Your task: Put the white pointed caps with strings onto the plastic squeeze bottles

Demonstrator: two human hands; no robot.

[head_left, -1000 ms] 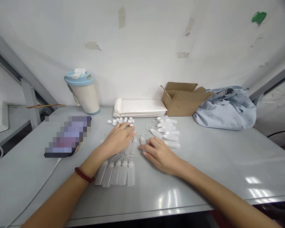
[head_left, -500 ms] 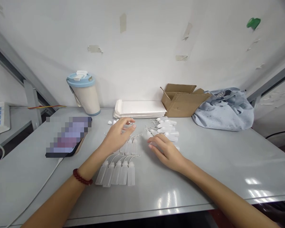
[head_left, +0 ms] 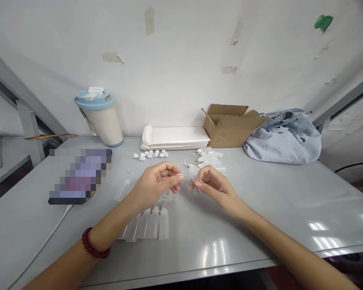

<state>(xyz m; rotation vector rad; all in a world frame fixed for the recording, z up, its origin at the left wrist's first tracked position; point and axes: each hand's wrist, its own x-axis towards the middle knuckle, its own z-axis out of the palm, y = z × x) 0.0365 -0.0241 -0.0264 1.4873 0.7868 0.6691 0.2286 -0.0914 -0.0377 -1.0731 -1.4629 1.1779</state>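
My left hand point(head_left: 161, 182) is closed in a pinch, and a sliver of a small white piece shows at its fingertips. Facing it across a narrow gap, my right hand point(head_left: 216, 189) pinches a small translucent squeeze bottle point(head_left: 194, 172), partly covered by the fingers. Below my left wrist lies a row of translucent squeeze bottles point(head_left: 163, 225) with thin curved tubes, some hidden by the forearm. One more bottle point(head_left: 121, 190) lies left of that hand. Behind my right hand, further bottles point(head_left: 213, 157) lie in a pile. Several small white caps point(head_left: 150, 154) are scattered beyond my left hand.
White padded envelopes point(head_left: 177, 137) are stacked against the wall beside an open cardboard box point(head_left: 232, 131). A grey-blue cloth bag point(head_left: 284, 141) lies at the right. On the left stand a cream tumbler point(head_left: 104, 121) and a phone point(head_left: 81, 177) with a white cable point(head_left: 53, 227).
My left hand has come back from the caps and now pinches a small white piece. My right hand has closed on a bottle from the pile. The camera view has shifted slightly.
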